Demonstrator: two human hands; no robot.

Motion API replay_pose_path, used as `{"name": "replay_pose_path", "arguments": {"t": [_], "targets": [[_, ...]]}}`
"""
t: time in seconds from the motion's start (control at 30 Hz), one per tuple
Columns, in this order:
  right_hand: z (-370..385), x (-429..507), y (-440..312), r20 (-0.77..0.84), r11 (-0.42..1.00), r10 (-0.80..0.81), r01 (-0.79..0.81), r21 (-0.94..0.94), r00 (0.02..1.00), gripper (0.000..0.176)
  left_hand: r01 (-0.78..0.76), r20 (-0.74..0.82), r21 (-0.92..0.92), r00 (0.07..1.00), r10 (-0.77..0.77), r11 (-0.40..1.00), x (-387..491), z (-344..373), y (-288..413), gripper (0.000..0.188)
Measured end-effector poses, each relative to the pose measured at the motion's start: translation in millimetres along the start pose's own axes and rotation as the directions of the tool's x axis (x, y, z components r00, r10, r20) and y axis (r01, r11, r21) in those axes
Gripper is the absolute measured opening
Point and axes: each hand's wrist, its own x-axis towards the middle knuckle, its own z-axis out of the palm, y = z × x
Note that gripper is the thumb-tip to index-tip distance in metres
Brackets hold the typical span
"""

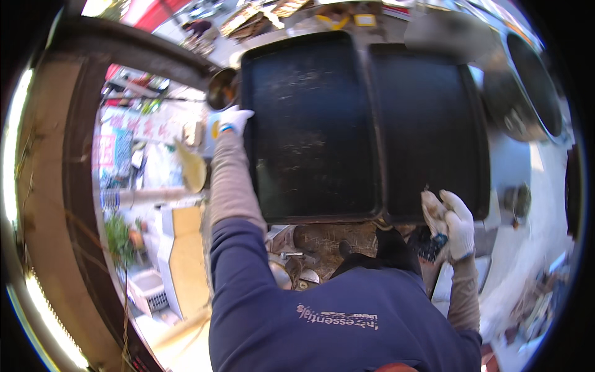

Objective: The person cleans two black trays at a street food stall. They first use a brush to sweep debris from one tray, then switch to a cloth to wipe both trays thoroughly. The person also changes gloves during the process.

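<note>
Two large black rectangular trays lie side by side, the left tray (311, 135) with pale scratches or specks, the right tray (430, 125) darker. My left hand (234, 118), in a white glove with a blue cuff edge, is at the left tray's outer rim, just below a round metal bowl (222, 89); its grip is hidden. My right hand (459, 228), also in a white knitted glove, holds a crumpled, soiled whitish cloth or glove (434, 214) over the right tray's near edge.
A large metal pot (520, 102) stands at the upper right, beside a blurred grey shape. A small metal container (517, 200) is right of the trays. A yellowish scoop-like object (191, 167) lies left of my left arm. Past a brown frame (88, 186), a person crouches in the distance.
</note>
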Motion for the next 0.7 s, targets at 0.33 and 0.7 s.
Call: {"name": "replay_pose_path", "arguments": {"t": [0.33, 0.7], "targets": [[-12, 48, 4, 0.073, 0.994, 0.007, 0.001, -0.109, 0.997, 0.059, 0.341, -0.087, 0.135, 0.939, -0.332, 0.930, -35, 44, 55, 0.031], [3, 73, -12, 0.211, 0.921, -0.168, 0.230, -0.315, 0.963, 0.049, -0.202, -0.643, 0.165, 0.721, 0.260, 0.966, -116, 82, 155, 0.045]]}}
